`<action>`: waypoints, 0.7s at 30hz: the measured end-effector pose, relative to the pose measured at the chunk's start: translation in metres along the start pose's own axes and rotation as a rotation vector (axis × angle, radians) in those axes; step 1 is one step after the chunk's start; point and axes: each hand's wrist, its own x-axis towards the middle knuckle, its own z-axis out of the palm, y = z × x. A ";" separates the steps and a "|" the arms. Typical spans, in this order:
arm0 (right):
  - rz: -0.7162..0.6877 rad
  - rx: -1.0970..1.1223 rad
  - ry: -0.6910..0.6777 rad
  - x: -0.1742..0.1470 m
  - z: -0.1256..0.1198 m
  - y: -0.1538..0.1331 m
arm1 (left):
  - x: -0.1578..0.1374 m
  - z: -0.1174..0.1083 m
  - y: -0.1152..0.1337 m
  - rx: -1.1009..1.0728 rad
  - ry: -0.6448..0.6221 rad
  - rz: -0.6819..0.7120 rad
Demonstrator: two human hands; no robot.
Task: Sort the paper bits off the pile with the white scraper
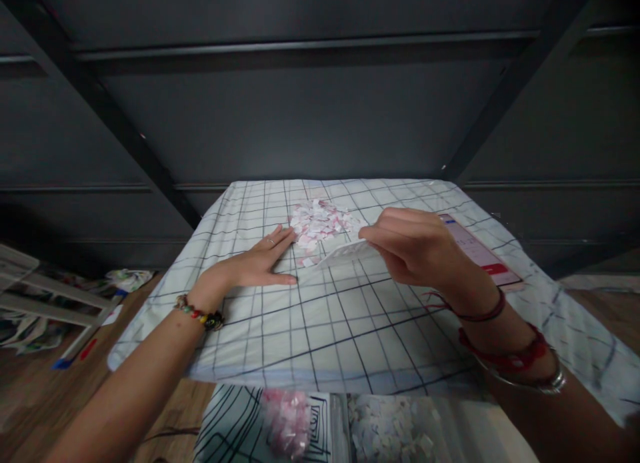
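My left hand (263, 261) lies flat on the checked cloth (330, 323), fingers spread, its fingertips at the left edge of a heap of small white and pink paper scraps (320, 221). Closed in a pinch, my right hand (413, 246) grips the corner of a thin whitish sheet (345, 251), perhaps paper or a plastic bag. The sheet tilts down to the left towards the cloth, in front of the heap. A few loose scraps lie near its left end.
A phone with a lit pink screen (475, 249) lies right of my right hand. Below the table's front edge are a bag of pink pieces (287, 423) and a clear container of pale scraps (387, 429). A dark panelled wall (300, 116) stands behind; a white rack (55, 296) is at left.
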 end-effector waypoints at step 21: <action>0.030 -0.028 -0.081 -0.005 -0.006 0.006 | 0.001 -0.001 0.001 0.001 -0.008 -0.011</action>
